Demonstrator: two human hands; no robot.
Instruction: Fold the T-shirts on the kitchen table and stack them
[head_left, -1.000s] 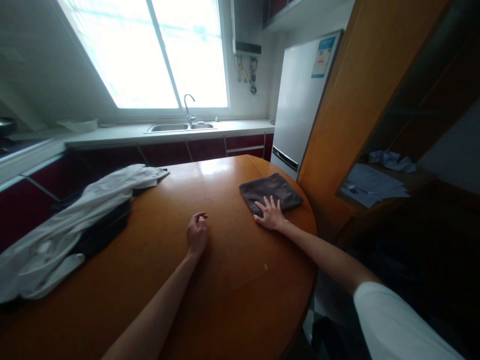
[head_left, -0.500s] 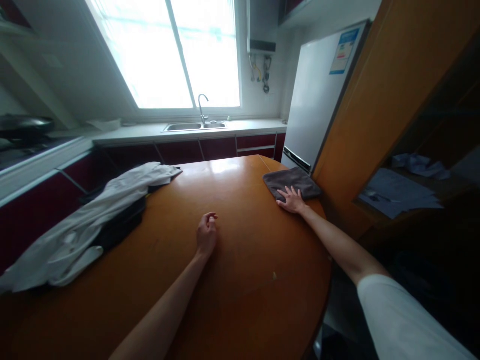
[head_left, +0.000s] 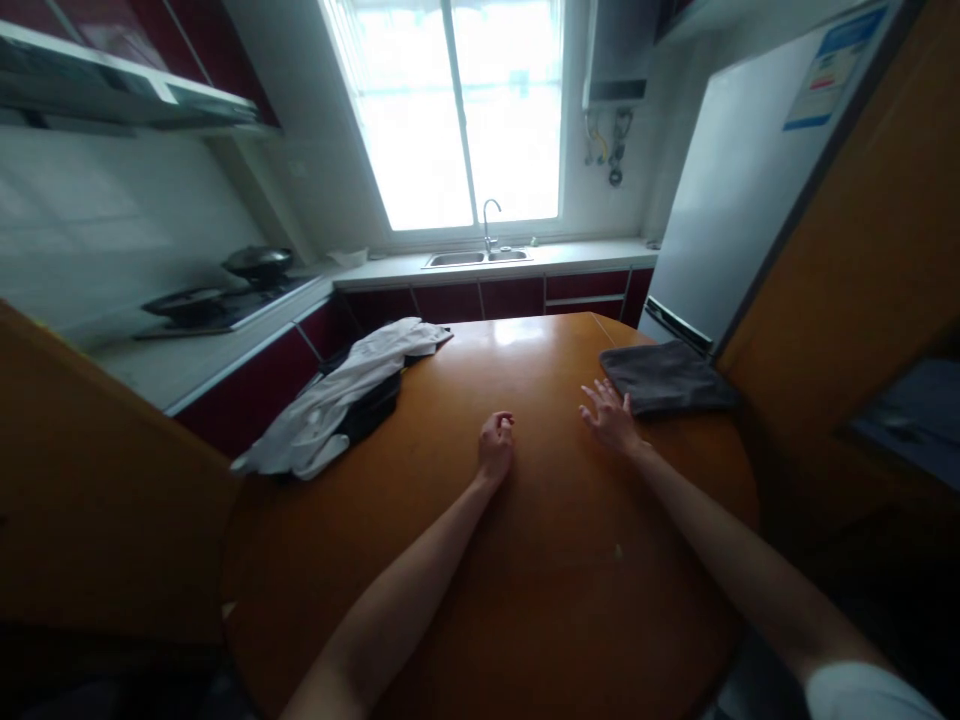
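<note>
My right hand (head_left: 611,420) is open with its fingers spread, at the left edge of a folded dark grey cloth (head_left: 671,378). The cloth lies flat near the right side of the wooden table (head_left: 555,560); whether my fingertips touch it I cannot tell. My left hand (head_left: 496,447) rests on the middle of the tabletop, fingers loosely curled in, with nothing visible in them. Toward the table's left edge lies a loose heap of clothes, a white garment (head_left: 352,385) over a black one (head_left: 375,408).
A refrigerator (head_left: 750,190) and a wooden cabinet stand to the right. Behind the table, a counter holds a double sink (head_left: 457,259) with a faucet (head_left: 489,225) under the window. On the left stove sit a lidded pan (head_left: 257,262) and a wok (head_left: 184,303).
My right hand has come off the grey cloth, shifting left to its edge. My left hand keeps its curled pose on the table. The view has turned left, showing more of the stove.
</note>
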